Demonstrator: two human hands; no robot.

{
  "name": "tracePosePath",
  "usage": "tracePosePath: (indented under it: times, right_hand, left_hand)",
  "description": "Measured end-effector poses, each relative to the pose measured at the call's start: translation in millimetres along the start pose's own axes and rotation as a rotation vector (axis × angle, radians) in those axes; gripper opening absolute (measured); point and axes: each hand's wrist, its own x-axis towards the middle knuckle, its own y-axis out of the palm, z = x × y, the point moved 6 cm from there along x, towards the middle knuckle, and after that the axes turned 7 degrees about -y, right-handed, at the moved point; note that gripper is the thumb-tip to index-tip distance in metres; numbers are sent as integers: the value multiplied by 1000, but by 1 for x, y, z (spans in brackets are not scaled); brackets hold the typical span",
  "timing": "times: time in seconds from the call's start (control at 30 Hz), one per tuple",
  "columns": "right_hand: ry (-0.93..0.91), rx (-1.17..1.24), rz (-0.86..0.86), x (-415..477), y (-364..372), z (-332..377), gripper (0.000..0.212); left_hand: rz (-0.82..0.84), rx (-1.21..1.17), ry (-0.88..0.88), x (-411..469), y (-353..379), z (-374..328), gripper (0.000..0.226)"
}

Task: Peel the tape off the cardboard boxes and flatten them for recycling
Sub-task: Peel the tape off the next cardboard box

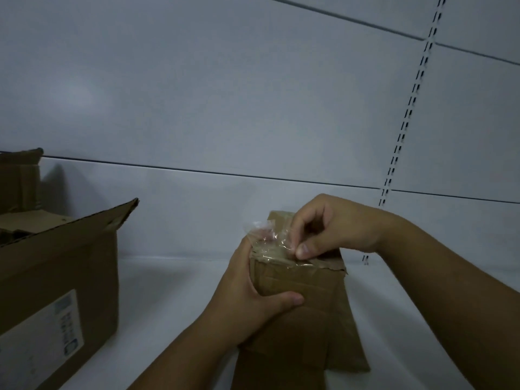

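In the head view, a small cardboard box (298,299) stood in the lower middle of the frame, held above a pale worktop (174,291), its long axis running from the bottom edge of the frame up toward the hands. The left hand (247,302) was wrapped around the box's left side, thumb pressed across the front face, holding it steady. The right hand (334,229) came in from the right of the frame and sat over the box's top end, thumb and forefinger closed in a pinch on a strip of clear tape (270,243). The tape ran crosswise, left to right, along the top edge; its left end was already lifted and crumpled, while the part under the thumb looked stuck down. By my judgement, the right hand was the nearer one to the bonded stretch, so the pull would go along the strip. A larger open box (62,280) sat well apart at the left of the frame.
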Motion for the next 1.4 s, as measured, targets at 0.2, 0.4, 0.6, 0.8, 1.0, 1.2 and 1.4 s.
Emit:
tracePosePath:
  times: [0.2, 0.4, 0.6, 0.8, 1.0, 1.2, 1.4]
  right_hand:
    - [-164, 357, -136, -9, -4, -25, 15]
    - [-261, 398, -258, -12, -7, -24, 16]
    - [-185, 532, -129, -34, -10, -3, 57]
    - [-177, -688, -252, -51, 5, 39, 49]
    - [-469, -1357, -164, -44, 38, 38, 16]
    - [-500, -1402, -241, -44, 48, 35, 19]
    - [-301, -1066, -320, -46, 44, 23, 15]
  left_hand:
    - [-15, -2, -10, 1, 2, 2, 95]
    - [-43, 30, -2, 0, 1, 1, 92]
    - [-24, -13, 18, -2, -1, -3, 89]
    - [-29, -15, 43, -2, -3, -3, 88]
    - [-40, -5, 65, -2, -1, -2, 87]
    - [-39, -24, 86, -2, -1, -2, 89]
    - [-6, -64, 104, -3, 0, -4, 86]
